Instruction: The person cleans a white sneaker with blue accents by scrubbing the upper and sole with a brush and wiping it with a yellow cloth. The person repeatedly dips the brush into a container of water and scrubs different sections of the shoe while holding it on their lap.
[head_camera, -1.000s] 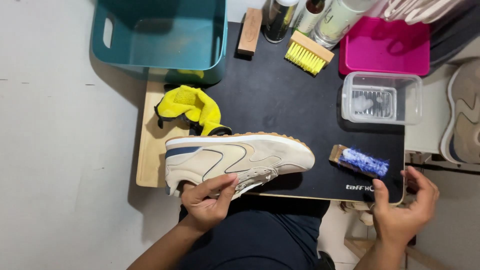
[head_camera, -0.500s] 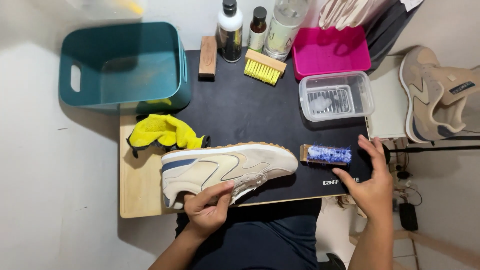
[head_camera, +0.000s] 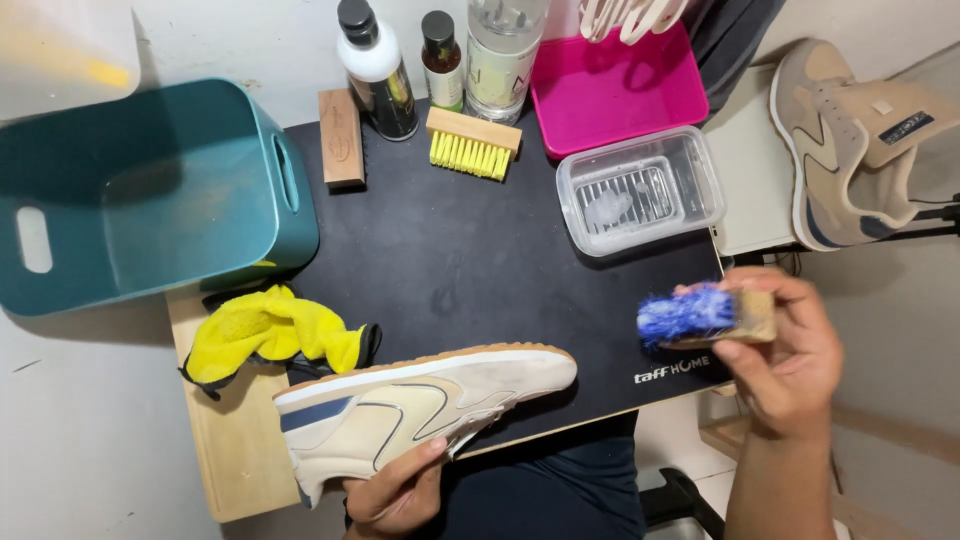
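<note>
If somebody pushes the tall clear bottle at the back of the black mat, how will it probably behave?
The clear bottle looks tall and narrow, so it would probably tip rather than slide. Its smooth wall may be slippery. It stands close to the small brown bottle, which it might knock.

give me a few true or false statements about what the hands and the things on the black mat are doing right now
1. The right hand holds a wooden brush with blue bristles. True.
2. The left hand grips a yellow cloth. False: it holds the cream suede sneaker; the yellow cloth lies beside it.
3. The teal plastic tub sits at the mat's left. True.
4. The clear plastic container stands inside the pink tray. False: it stands on the black mat, in front of the pink tray.
</note>
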